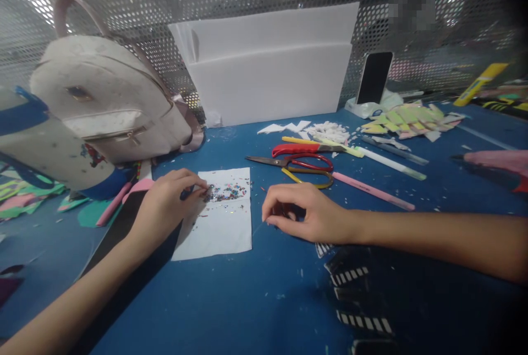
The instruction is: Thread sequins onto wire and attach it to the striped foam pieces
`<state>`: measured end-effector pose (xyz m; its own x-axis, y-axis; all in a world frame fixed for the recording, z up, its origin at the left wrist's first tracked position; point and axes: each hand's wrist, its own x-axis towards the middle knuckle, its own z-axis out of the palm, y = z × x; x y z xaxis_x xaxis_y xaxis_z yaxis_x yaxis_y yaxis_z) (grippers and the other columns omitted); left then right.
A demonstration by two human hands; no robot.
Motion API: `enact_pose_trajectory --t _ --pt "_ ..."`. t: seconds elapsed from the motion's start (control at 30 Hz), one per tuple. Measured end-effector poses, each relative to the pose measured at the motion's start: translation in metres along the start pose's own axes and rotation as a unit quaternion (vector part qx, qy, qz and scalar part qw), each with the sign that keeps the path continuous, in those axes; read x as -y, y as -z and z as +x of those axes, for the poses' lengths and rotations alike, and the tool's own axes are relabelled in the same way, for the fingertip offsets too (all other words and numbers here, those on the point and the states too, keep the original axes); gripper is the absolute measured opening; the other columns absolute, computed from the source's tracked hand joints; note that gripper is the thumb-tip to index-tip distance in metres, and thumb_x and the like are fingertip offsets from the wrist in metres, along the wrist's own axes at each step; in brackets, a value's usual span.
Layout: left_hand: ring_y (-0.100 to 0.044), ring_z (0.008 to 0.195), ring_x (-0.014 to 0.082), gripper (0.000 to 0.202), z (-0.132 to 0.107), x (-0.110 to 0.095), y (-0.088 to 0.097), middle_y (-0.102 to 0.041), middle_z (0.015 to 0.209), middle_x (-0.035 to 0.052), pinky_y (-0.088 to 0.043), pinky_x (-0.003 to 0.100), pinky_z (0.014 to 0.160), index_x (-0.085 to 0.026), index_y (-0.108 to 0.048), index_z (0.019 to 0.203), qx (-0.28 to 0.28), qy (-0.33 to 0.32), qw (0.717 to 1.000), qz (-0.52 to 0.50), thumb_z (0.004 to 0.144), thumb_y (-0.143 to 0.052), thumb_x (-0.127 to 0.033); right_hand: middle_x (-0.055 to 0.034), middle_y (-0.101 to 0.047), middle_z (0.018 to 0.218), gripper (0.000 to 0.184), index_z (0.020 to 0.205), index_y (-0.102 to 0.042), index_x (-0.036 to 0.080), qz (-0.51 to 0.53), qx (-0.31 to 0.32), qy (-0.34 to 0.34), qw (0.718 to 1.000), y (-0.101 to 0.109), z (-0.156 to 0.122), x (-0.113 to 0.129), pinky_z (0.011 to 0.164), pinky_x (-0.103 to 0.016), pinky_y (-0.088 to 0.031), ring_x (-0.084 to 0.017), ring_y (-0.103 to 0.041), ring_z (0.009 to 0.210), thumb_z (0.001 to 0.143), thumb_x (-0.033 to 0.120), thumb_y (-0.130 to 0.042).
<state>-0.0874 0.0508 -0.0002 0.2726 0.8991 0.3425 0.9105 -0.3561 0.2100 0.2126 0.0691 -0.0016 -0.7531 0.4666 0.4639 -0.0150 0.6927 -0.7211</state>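
- Left hand (165,204): its fingers are bunched together at the left end of the glittery flakes (231,193), probably to reach such tiny bits by the tips; whether any are pinched, I cannot tell.
- Right hand (309,212): it rests on the tabletop (206,311), right of the sheet and apart from it, fingers curled in with thumb and forefinger nearly meeting; whether they grip something small is unclear.
- The flakes lie strewn across the far half of the white sheet (225,237), which likely serves as a pale tray, keeping them visible and gathered; a few specks lie just beyond its right edge.
- Scissors (264,161), a red-handled cutter (293,149) and a pink pen (373,191) lie beyond the right hand, seemingly kept within reach.
- On the far right, the phone (374,77) leans upright at a white plastic packet (373,106), which seems to prop it.
- Materials: the flakes are shiny and multicoloured, the sheet matt, creased and roughly rectangular.
- The scissors have slim metal blades and looped handles, one red, one yellowish; the pen is a smooth, slender rod.
- On the far left, a pale, rounded backpack (103,96) looks soft and leathery.
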Motion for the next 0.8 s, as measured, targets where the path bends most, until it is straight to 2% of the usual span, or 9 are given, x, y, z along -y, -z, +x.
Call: enact_pose_trajectory --t 0.27,0.43,0.53,0.7,0.8 --pt "-0.058 0.083 0.0217 0.006 0.006 0.0 -0.004 -0.065 0.09 0.0042 -0.044 0.034 0.078 -0.021 -0.065 0.083 0.008 0.008 1.0 -0.015 0.085 -0.06 -0.024 -0.0008 -0.061 0.082 0.005 0.088 -0.062 0.015 -0.007 0.001 0.004 1.0 0.0 0.0 0.0 0.054 -0.019 -0.041 -0.007 -0.052 0.066 0.088 0.012 -0.058" --pt "-0.056 0.077 0.0189 0.004 0.005 -0.008 0.001 -0.063 0.087 0.0032 -0.042 0.03 0.069 -0.02 -0.062 0.083 -0.026 0.03 0.998 -0.052 0.083 -0.061 -0.024 -0.0012 -0.061 0.083 0.005 0.089 -0.062 0.016 -0.014 -0.001 0.001 1.0 -0.001 0.0 0.0 0.053 -0.02 -0.041 -0.007 -0.052 0.064 0.088 0.014 -0.058" --pt "-0.056 0.072 0.0171 0.005 0.003 -0.011 0.004 -0.064 0.081 0.0019 -0.043 0.029 0.067 -0.02 -0.061 0.082 -0.05 0.062 0.993 -0.086 0.083 -0.061 -0.024 -0.0012 -0.061 0.083 0.005 0.089 -0.062 0.016 -0.014 -0.002 -0.001 1.0 -0.001 0.0 0.0 0.053 -0.02 -0.041 -0.007 -0.051 0.064 0.088 0.014 -0.058" --pt "-0.064 0.073 0.0169 0.008 0.002 -0.016 0.005 -0.067 0.078 0.0021 -0.049 0.03 0.069 -0.018 -0.059 0.078 -0.047 0.096 0.981 -0.164 0.082 -0.062 -0.024 -0.0005 -0.061 0.083 0.005 0.089 -0.062 0.016 -0.014 -0.005 -0.001 1.0 -0.001 -0.001 0.0 0.053 -0.019 -0.041 -0.007 -0.051 0.064 0.088 0.013 -0.058" --pt "-0.065 0.075 0.0168 0.005 0.0 -0.028 0.004 -0.068 0.079 0.0025 -0.05 0.03 0.069 -0.018 -0.061 0.08 -0.047 0.103 0.969 -0.218 0.082 -0.063 -0.022 0.0 -0.061 0.083 0.005 0.089 -0.062 0.015 -0.011 -0.008 0.003 1.0 -0.001 -0.001 0.0 0.053 -0.019 -0.04 -0.006 -0.051 0.065 0.087 0.012 -0.059"
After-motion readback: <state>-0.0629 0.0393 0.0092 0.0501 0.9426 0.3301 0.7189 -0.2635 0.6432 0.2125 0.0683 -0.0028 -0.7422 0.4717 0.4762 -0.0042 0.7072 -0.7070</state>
